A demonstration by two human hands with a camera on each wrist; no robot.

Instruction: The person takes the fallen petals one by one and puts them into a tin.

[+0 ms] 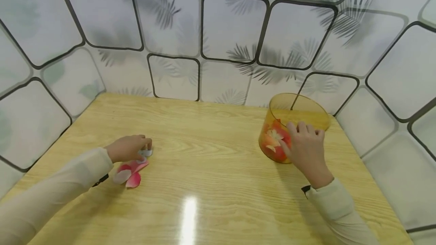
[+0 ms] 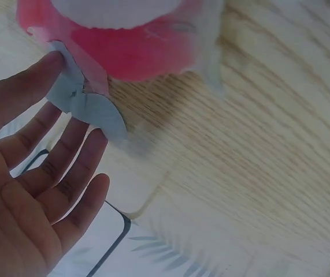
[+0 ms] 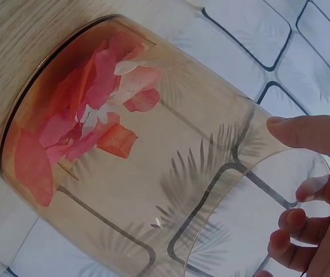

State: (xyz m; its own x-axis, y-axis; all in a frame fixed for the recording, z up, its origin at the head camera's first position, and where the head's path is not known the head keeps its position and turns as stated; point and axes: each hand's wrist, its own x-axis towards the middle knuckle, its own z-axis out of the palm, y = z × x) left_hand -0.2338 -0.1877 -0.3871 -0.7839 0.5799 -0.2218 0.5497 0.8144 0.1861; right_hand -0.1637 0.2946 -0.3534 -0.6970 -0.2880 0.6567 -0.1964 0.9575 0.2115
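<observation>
On the left of the table, my left hand (image 1: pixel 128 148) holds a pale blue-grey petal-shaped piece (image 2: pixel 92 107) between thumb and fingertips. Right beside that hand lie pink and white petals (image 1: pixel 133 180), which look loose and overlapping. My right hand (image 1: pixel 307 150) grips the rim of a clear amber plastic bucket (image 1: pixel 267 133), its thumb outside and its fingers curled over the edge. The bucket stands slightly tilted or upright; I cannot tell which. Red, pink and orange petals (image 3: pixel 98 98) lie at its bottom, with a white flower (image 3: pixel 92 118) among them.
The light wood-grain table (image 1: pixel 204 154) stretches between the two hands, with a bright reflection near its front. Walls with a pattern of dark rounded outlines and grey leaves (image 1: pixel 231 29) enclose its back and sides.
</observation>
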